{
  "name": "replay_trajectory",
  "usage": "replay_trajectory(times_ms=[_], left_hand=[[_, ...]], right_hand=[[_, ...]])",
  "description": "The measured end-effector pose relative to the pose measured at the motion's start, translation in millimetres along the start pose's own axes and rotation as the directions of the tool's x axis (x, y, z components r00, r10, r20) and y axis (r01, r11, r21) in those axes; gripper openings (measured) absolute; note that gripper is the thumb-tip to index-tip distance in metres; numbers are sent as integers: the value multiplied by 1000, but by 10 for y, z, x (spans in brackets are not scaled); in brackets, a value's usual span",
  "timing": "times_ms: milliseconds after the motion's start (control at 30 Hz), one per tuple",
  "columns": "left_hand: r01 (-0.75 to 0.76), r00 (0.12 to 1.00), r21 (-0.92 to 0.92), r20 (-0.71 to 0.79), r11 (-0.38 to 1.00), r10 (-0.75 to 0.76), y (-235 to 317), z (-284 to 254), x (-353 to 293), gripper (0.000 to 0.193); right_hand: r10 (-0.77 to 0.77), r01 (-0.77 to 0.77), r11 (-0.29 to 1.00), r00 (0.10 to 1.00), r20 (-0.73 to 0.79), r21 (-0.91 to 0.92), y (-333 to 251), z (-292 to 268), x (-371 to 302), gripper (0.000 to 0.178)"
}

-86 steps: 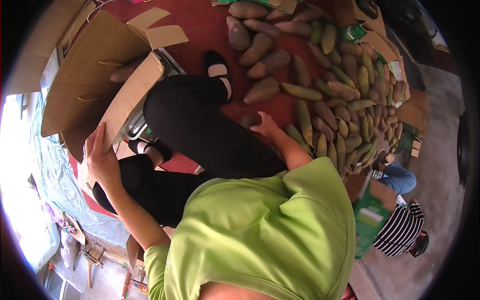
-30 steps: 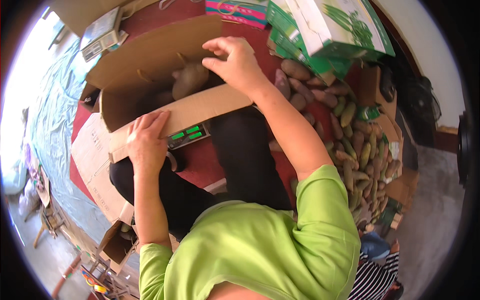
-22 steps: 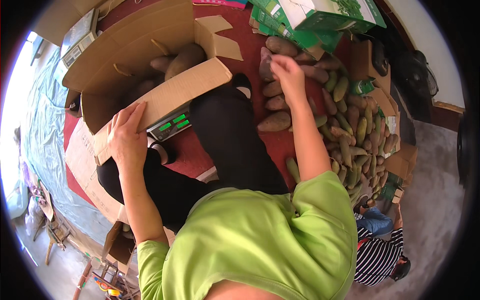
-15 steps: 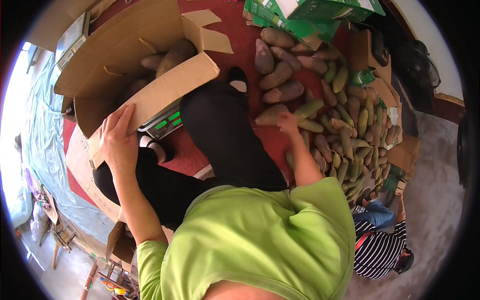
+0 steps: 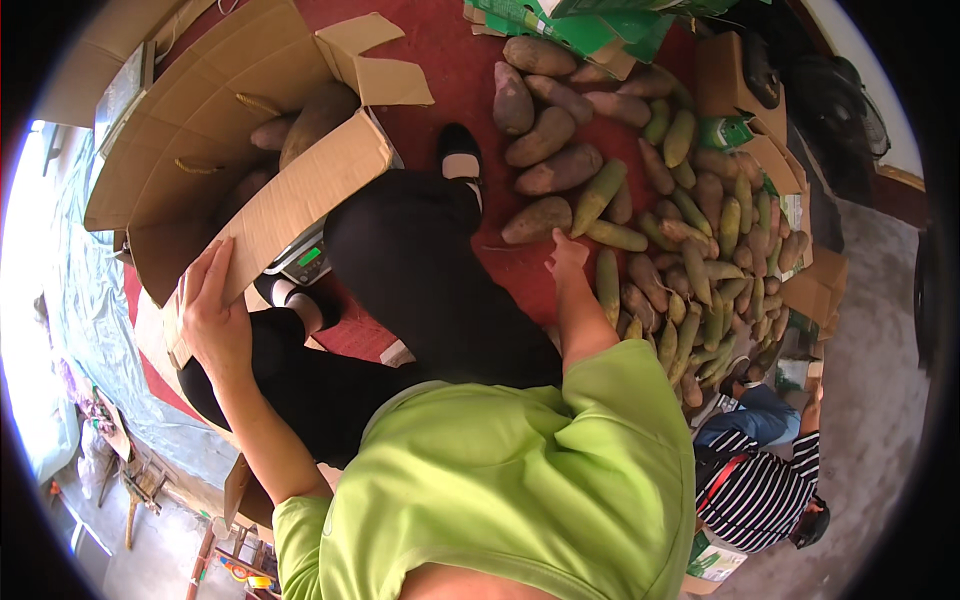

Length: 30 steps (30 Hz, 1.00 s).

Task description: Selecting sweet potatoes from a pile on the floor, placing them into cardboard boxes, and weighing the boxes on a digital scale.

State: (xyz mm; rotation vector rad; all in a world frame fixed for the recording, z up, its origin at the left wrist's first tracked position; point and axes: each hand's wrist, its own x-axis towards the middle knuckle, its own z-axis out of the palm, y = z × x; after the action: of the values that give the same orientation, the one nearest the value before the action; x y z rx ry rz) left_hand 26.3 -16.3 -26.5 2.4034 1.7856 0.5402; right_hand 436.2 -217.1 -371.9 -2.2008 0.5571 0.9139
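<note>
My left hand (image 5: 212, 312) grips the front flap of an open cardboard box (image 5: 300, 185), its fingers over the flap's edge and its thumb hidden. Several large brown tubers (image 5: 322, 118) lie inside the box, which rests on a scale (image 5: 305, 262) with a lit green display. Over the red floor, my right hand (image 5: 568, 258) is empty, with its fingers apart. Just beyond its fingertips lie a thick brown tuber (image 5: 538, 220) and a long green cucumber-like vegetable (image 5: 598, 198). Whether a fingertip touches the brown tuber, I cannot tell.
A wide heap of brown and green produce (image 5: 700, 270) spreads to my right. Green cartons (image 5: 580, 30) stand at the far side. Beyond the heap, a person in a striped shirt (image 5: 765, 500) crouches at the lower right. A black fan (image 5: 835, 110) stands far right.
My right hand has drawn back a little from the brown tuber, its fingers opening. The green vegetable beside that tuber has turned to a steeper angle. My left hand keeps hold of the flap.
</note>
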Motion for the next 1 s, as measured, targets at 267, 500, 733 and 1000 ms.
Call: replay_trajectory(times_ms=[267,500,733,1000], left_hand=[[-26,999,-36,-39,999,25,24,-15,56,48],[-44,998,34,-51,998,46,-32,-47,13,49],[-45,998,47,-44,998,48,-76,-75,4,47],[-49,998,23,-27,999,50,-85,-86,20,46]], right_hand=[[71,-88,964,995,75,250,-386,-109,462,55],[59,-69,973,997,53,221,-530,-93,372,44],[-52,23,982,986,156,185,-758,-225,11,47],[-110,-46,930,911,396,364,-535,-525,-312,47]])
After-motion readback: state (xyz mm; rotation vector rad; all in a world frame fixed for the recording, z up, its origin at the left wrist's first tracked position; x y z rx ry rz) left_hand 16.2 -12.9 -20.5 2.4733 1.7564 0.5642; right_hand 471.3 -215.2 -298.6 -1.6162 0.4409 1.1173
